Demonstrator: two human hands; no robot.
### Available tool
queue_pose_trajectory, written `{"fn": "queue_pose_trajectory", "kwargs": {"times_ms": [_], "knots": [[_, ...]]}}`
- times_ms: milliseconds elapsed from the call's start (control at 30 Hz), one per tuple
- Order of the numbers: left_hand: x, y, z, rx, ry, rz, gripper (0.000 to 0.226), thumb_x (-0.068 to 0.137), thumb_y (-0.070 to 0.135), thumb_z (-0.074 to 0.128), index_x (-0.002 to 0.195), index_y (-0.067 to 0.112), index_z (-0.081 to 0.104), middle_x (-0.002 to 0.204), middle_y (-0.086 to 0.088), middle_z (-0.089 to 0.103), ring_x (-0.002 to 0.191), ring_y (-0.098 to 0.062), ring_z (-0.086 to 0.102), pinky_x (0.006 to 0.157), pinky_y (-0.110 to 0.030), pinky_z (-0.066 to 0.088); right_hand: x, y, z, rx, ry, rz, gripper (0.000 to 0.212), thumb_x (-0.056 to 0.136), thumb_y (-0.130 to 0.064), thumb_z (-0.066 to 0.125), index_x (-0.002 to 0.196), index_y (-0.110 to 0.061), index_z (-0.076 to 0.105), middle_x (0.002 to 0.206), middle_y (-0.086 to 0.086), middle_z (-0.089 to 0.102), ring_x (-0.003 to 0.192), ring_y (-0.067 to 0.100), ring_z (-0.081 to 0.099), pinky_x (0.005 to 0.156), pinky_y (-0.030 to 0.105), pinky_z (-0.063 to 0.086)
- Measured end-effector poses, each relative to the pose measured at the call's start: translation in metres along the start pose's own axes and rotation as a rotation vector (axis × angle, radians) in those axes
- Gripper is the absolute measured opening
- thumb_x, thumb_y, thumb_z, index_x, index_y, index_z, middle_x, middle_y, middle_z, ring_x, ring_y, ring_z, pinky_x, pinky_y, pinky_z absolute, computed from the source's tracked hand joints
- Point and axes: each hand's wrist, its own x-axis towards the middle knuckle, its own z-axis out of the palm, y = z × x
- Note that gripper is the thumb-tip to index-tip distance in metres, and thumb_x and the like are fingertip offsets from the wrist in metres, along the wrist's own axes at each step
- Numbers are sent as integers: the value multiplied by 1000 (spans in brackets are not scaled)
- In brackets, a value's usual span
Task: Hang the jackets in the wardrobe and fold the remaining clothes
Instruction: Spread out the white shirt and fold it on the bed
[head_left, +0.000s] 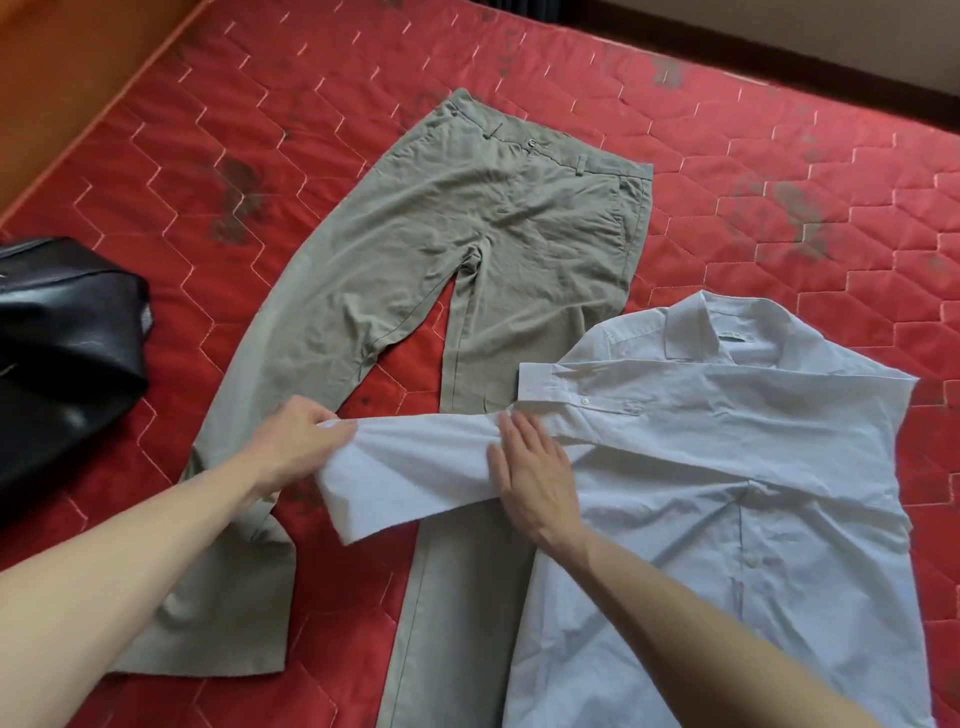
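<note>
A white button-up shirt (727, 493) lies on the right of the red mattress (260, 130), collar at the far end, one sleeve folded across its chest. My left hand (298, 441) is shut on the end of the other sleeve (415, 467), pulled out to the left over the trousers. My right hand (535, 473) rests flat, fingers apart, on that sleeve near the shoulder. Olive-green trousers (493, 218) lie spread flat in the middle, waistband far, legs toward me. A black leather jacket (62, 338) sits crumpled at the left edge.
A wooden floor strip (62, 62) runs along the mattress's far left side. A dark baseboard and pale wall (831, 31) border the far right. Bare mattress shows around the garments.
</note>
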Motion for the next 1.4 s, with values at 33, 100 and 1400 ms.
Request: {"fn": "queue_pose_trajectory", "kwargs": {"times_ms": [33, 100, 1400], "knots": [[0, -7, -3, 47, 92, 85, 53, 87, 40, 66, 52, 22, 30, 50, 5, 26, 49, -15, 25, 56, -31, 28, 8, 2, -4, -47, 21, -7, 54, 110, -44, 32, 158, -21, 36, 166, 2, 34, 157, 23, 22, 125, 47, 24], [-4, -20, -8, 156, 321, 358, 56, 91, 39, 60, 49, 23, 28, 44, 8, 23, 43, -17, 25, 75, -30, 46, 23, 5, -17, -123, 112, -12, 53, 108, -44, 38, 155, -21, 42, 163, 5, 39, 152, 27, 31, 120, 49, 33], [-12, -77, -52, 482, 255, 67, 43, 99, 55, 53, 67, 27, 47, 64, 5, 56, 70, -28, 57, 65, -39, 41, 135, 46, -82, -371, -339, 16, 68, 100, -30, 52, 160, -36, 22, 172, -7, 7, 159, 25, 3, 124, 56, 9]]}}
